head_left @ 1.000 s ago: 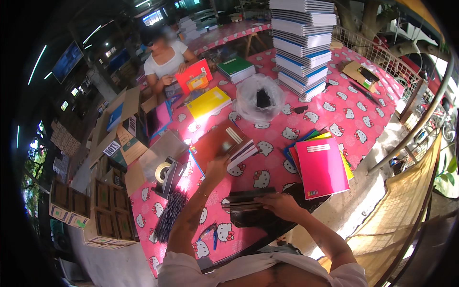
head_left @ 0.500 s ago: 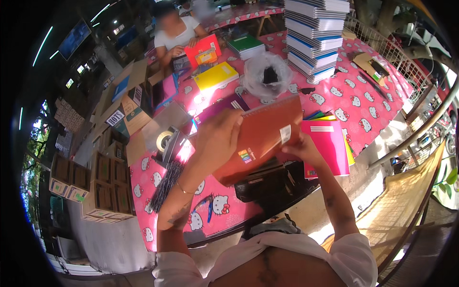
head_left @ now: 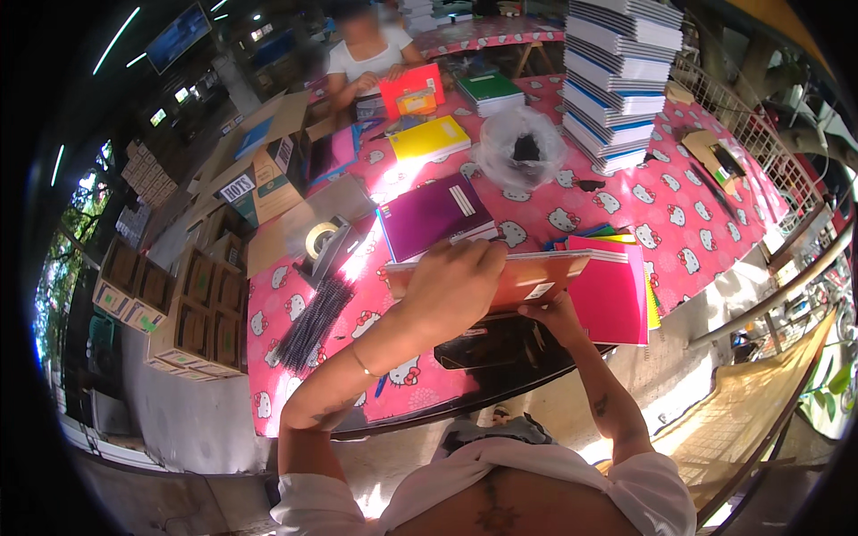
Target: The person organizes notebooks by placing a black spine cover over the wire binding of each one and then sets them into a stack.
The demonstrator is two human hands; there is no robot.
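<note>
An orange-brown notebook [head_left: 538, 268] is held between my two hands above the near edge of the table, tilted so its upper edge faces me and its cover is foreshortened. My left hand [head_left: 458, 281] is closed over its upper edge near the left part, fingertips hidden behind it. At the lower right, my right hand [head_left: 556, 314] grips the notebook from below. A black, glossy flat object [head_left: 500, 344] lies beneath it, partly covered. Just beyond sits a stack of purple notebooks [head_left: 438, 214]. To the right are pink notebooks [head_left: 612, 295] fanned over yellow and green ones.
A bundle of black spiral coils [head_left: 315, 326] and a tape dispenser [head_left: 326, 243] lie left. Farther off are a plastic bag [head_left: 520, 150], a yellow notebook [head_left: 431, 137] and a tall notebook stack [head_left: 617, 98]. Across the table, a person [head_left: 371, 62] handles a red notebook [head_left: 413, 89].
The orange-brown notebook has tipped from showing its broad cover to nearly edge-on. My left hand has moved onto its upper edge, and the purple stack shows more fully.
</note>
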